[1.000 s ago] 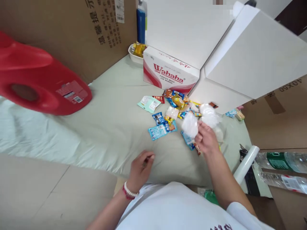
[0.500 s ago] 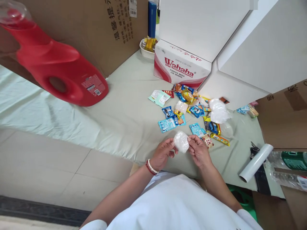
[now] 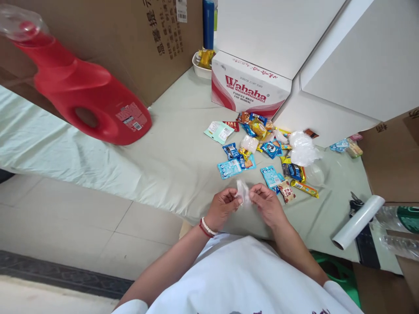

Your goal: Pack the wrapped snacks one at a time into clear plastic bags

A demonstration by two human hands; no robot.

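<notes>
Between my two hands is a small piece of crumpled clear plastic film [image 3: 242,192], gathered narrow and slightly blurred. My left hand [image 3: 223,206] pinches its left side with thumb and fingers. On the right side my right hand [image 3: 266,203] holds it in a similar pinch. Just beyond the hands lie light blue snack packets [image 3: 229,168] and another blue packet [image 3: 271,176]. A beige snack packet [image 3: 287,192] sits right of my right hand, beside a yellow stick-shaped packet [image 3: 304,189]. Farther back is a larger bundle of clear plastic [image 3: 303,148].
A red jug [image 3: 94,100] stands at the left before a brown cardboard box [image 3: 108,39]. Behind the snacks is a Wahaha water carton [image 3: 248,87]. At the right lie a white roll [image 3: 358,222] and plastic bottles [image 3: 394,218]. The tablecloth's front edge [image 3: 157,211] runs along the left.
The plastic film has gone from a rounded, spread wad to a narrower bunch. My right hand has shifted slightly left, closer to my left hand. The view has moved a little.
</notes>
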